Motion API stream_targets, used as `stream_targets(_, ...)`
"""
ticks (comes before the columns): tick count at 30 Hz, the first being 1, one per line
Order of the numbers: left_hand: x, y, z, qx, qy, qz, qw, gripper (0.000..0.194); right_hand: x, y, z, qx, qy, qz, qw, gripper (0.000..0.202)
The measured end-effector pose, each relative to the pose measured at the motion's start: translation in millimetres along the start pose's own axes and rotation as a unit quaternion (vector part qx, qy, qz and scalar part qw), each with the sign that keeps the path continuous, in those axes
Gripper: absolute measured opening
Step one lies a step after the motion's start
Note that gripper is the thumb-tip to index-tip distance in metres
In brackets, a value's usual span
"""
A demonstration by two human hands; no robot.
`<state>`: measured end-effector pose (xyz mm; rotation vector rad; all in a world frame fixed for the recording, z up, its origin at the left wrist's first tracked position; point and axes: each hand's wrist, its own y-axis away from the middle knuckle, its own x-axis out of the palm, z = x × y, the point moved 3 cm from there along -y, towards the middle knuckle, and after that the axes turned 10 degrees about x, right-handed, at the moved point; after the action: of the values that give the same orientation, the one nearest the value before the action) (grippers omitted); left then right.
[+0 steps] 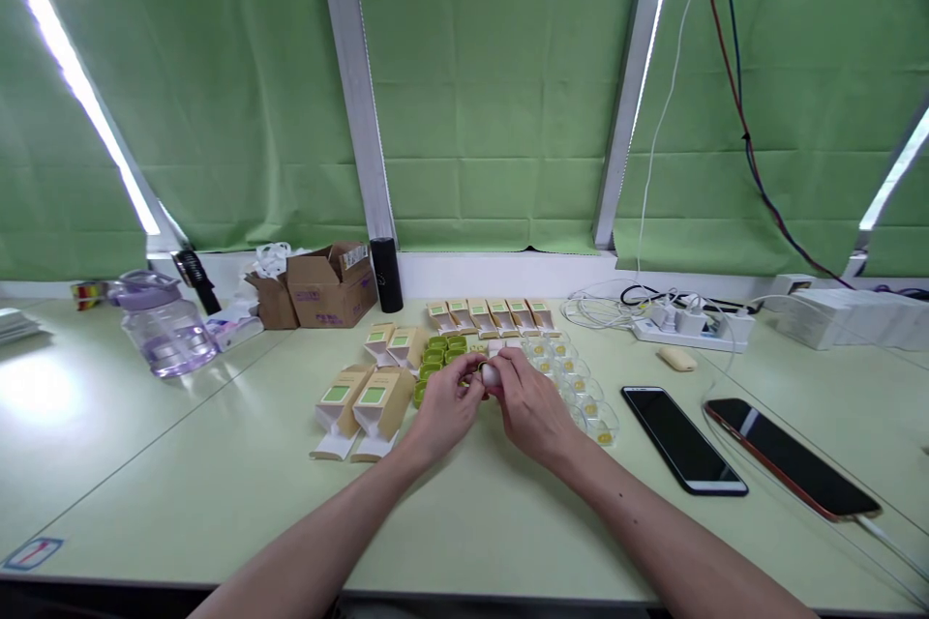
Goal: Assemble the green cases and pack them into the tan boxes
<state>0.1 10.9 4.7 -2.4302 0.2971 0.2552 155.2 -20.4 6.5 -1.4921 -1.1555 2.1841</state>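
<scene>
My left hand [448, 401] and my right hand [533, 406] meet over the middle of the table. Between them is a small white rounded piece [492, 375], gripped by my right fingers. The left fingertips are pinched together against its left side, and what they hold there is too small to make out. Just left of my left hand stand several olive-green cups [434, 355] in rows. Several clear plastic cups [581, 385] with yellow centres sit to the right of my right hand. Beyond the fingers lie more small white pieces [496, 346], partly hidden.
Open kraft boxes with green labels [384, 398] lie left, with a row of smaller boxes [500, 316] behind. A cardboard carton [330, 288], a black cylinder [386, 276] and a purple-lidded jug [165, 329] stand back left. Phones [682, 440] and a power strip [689, 334] are right.
</scene>
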Motion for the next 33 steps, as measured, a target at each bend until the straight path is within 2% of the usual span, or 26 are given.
stream_targets(9, -1.9, -3.0, -7.2, -0.015, 0.013, -0.006, 1.0, 0.034, 0.1, -1.0, -1.6, 0.024, -0.059, -0.015, 0.998, 0.034)
stream_targets(13, -8.6, -2.7, -10.8, 0.031, -0.057, 0.003, 0.998, 0.036, -0.5, 0.1, -8.0, 0.045, -0.111, -0.029, 0.992, 0.033)
stream_targets(16, -12.0, -0.4, -11.2, 0.074, -0.109, 0.021, 0.991, 0.042, -3.1, 0.4, -11.0, 0.045, -0.109, -0.035, 0.992, 0.032)
stream_targets(20, -11.8, 0.9, -9.9, 0.078, -0.114, 0.03, 0.99, 0.053, -9.1, -1.1, -10.4, 0.035, -0.103, -0.057, 0.992, 0.034)
stream_targets(26, -11.1, -2.5, -12.3, 0.087, -0.094, 0.001, 0.992, 0.043, -12.2, -1.2, -5.5, 0.024, -0.176, -0.053, 0.983, 0.042)
stream_targets(33, -9.1, -1.1, -13.4, 0.082, -0.103, 0.002, 0.991, 0.039, -10.7, -2.8, -5.4, 0.081, -0.27, -0.034, 0.959, 0.028)
